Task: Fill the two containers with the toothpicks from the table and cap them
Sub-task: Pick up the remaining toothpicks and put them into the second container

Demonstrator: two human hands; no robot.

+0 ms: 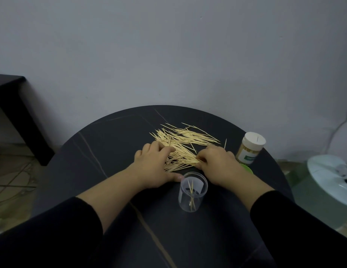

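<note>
Sleeves (52, 229), black, two, cut off by the lower frame edge; bare forearms run from them over the desk (110, 136), dark, round, pale-veined.

Open container (193, 191): clear plastic, upright, uncapped, standing just before the two hands; a few sticks lean inside it; a white label shows through its far wall (print unreadable).

Left hand (155, 167): palm down on the near left edge of the toothpicks (186, 142); thumb flat on the desk just beside the open container's rim; fingers (165, 149) bent over the sticks, tips hidden under the knuckles, so whether they grasp anything cannot be told.

Right hand (217, 165): fingers (200, 161) curled, pinching the near ends of a bundle of the toothpicks at the heap's right side.

Toothpicks: loose pale heap spread on the desk beyond and between the hands, its near part covered by them; one stray stick (225, 143) lies apart to the right.

Capped container (250, 148): white lid on, packed with sticks, green label blurred; stands at the desk's right edge.

Green lid (247, 168): only a sliver visible behind the right wrist.

White object (327, 176): right, off the desk, cut by the frame, not identifiable.

Black table (10, 89): left, partly out of frame.
</note>
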